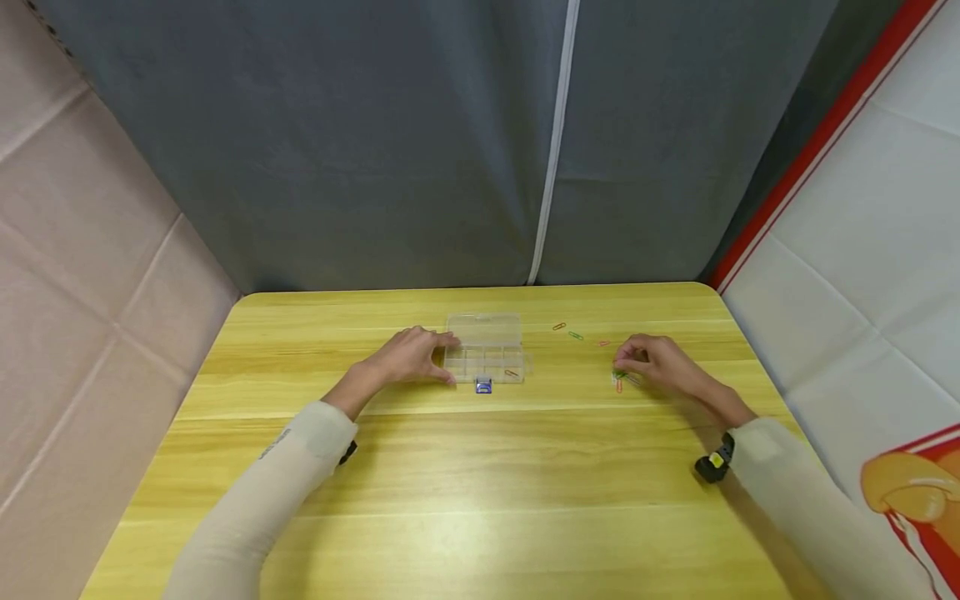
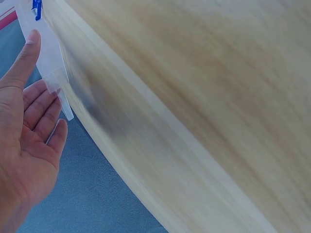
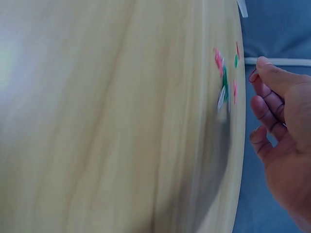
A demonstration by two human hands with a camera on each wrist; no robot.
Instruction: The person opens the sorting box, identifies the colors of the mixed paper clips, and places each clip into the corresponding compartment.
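A clear plastic box (image 1: 485,348) with small compartments is lying open near the far middle of the yellow wooden table (image 1: 480,492), and its left end is being touched by the left hand (image 1: 411,356), whose fingers are lying straight and relaxed. A small blue clip (image 1: 483,385) is lying just in front of the box. To the right, a little heap of coloured paper clips (image 1: 621,380) is being approached by the right hand (image 1: 655,362), its fingers being loosely curled; whether a clip is being pinched cannot be told. More paper clips (image 1: 576,334) are lying scattered between box and heap.
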